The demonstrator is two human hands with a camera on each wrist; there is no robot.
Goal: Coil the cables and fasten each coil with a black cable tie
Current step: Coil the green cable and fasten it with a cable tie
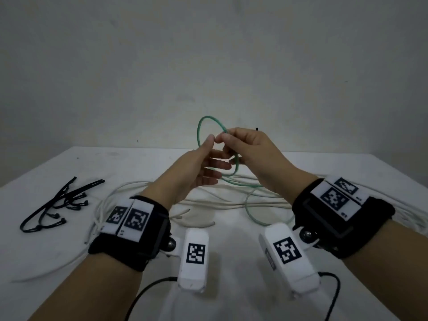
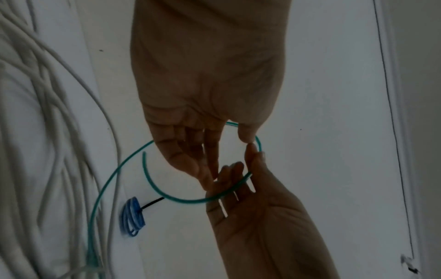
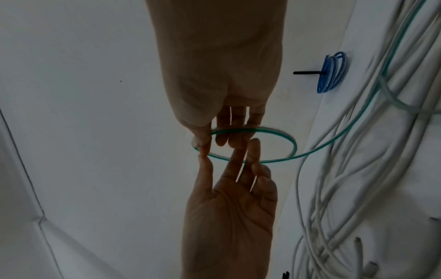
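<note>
A thin green cable (image 1: 201, 126) is bent into a loop in the air above the white table (image 1: 69, 167). My right hand (image 1: 229, 144) pinches the top of the loop between thumb and forefinger. Its other fingers hook the lower strand. My left hand (image 1: 215, 158) faces it with straight fingers reaching into the loop, its thumb tip against the right fingertips. In the left wrist view the green cable (image 2: 167, 194) ends free near my left fingers (image 2: 190, 162). The rest of the green cable (image 3: 334, 139) trails down to the table. A bunch of black cable ties (image 1: 58, 202) lies at the left.
Several loose white cables (image 1: 231, 202) sprawl across the table under and beside my hands. A blue coil (image 3: 331, 73) fastened with a black tie lies at the far side of the table, against the wall. Camera leads run off the front edge.
</note>
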